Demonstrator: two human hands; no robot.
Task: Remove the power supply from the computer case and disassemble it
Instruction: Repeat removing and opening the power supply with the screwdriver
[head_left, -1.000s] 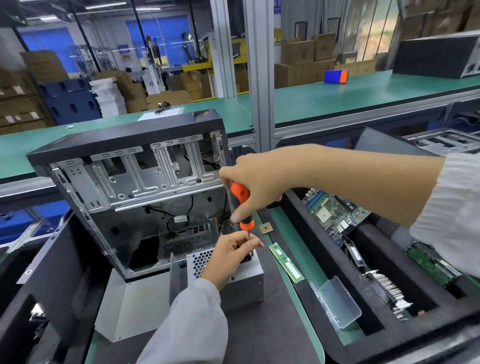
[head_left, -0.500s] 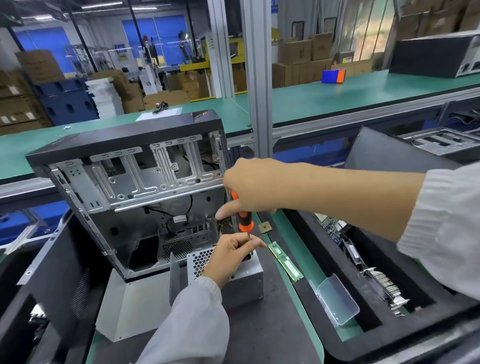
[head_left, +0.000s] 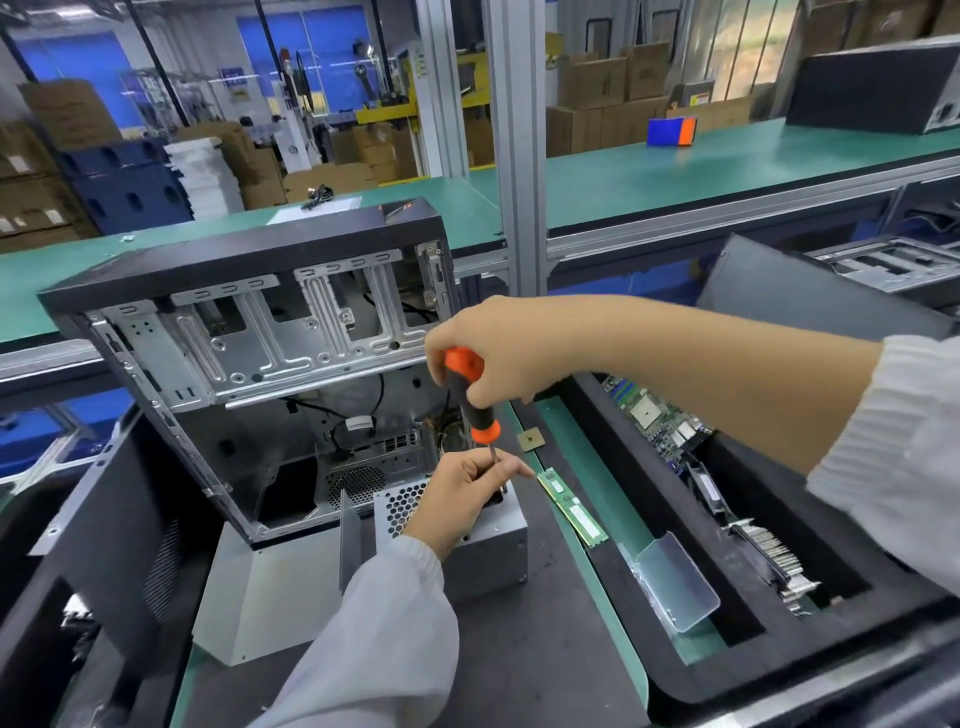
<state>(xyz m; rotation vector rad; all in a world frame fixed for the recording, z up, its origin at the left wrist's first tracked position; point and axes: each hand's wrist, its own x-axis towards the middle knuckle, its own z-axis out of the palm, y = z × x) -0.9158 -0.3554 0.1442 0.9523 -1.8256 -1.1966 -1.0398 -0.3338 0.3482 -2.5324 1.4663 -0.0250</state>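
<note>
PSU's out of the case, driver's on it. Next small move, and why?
Probably keep turning the screwdriver to back out the screw. The right hand grips its handle upright over the power supply, which sits outside the computer case, while the left hand pinches the shaft to steady the tip.

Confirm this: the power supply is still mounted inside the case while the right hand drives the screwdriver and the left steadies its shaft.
Wrong on one count: the head view shows the power supply out of the case, standing on the mat before it. The right hand does grip the screwdriver, and the left hand steadies its shaft.
</note>
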